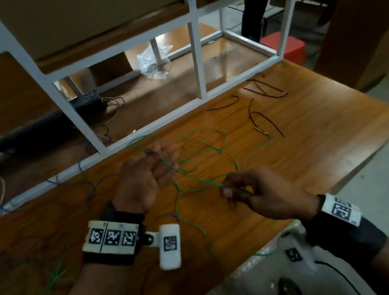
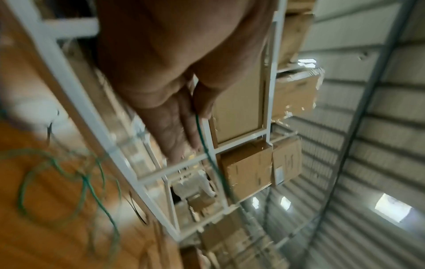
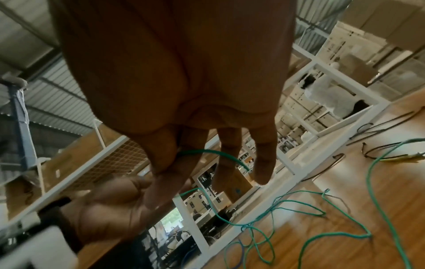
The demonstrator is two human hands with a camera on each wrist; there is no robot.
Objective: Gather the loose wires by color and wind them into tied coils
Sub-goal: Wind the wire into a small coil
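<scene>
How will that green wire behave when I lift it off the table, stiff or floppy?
Probably floppy: the green wire lies in loose, irregular loops on the wooden table and sags between the left hand and right hand. Likely light, since a fingertip pinch holds it. Its overlapping loops may snag and drag along together.

Place: warehouse workshop.
Evidence: corrugated metal walls [image 2: 368, 127]; white racks [image 1: 195, 56] of cardboard boxes [image 2: 246, 169]; wooden workbench [image 1: 291, 143].
</scene>
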